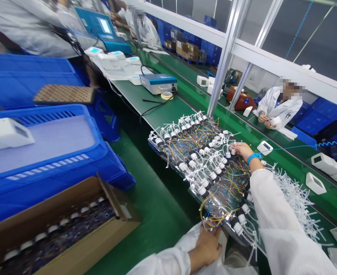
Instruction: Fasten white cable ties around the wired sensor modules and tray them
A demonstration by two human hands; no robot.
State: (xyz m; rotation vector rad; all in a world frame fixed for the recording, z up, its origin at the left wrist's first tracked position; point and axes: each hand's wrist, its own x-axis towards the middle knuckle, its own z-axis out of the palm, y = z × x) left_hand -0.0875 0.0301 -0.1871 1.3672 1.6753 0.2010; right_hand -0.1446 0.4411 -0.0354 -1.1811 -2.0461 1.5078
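Two clear plastic trays lie side by side on the green bench, filled with small black-and-white motor pumps that carry white tubes and thin coloured wires. At the near corner of the closer tray, my left hand has its fingers curled at the edge, partly hidden by wires. My right hand, with a blue wrist strap, reaches over to the far side. Its fingers close on a white-ended pump there. A pile of white tube pieces lies right of my right forearm.
On the left stand blue crates and a cardboard box of similar parts. A blue-topped instrument sits farther along the bench. White devices rest on the green line behind a metal post. A co-worker sits opposite.
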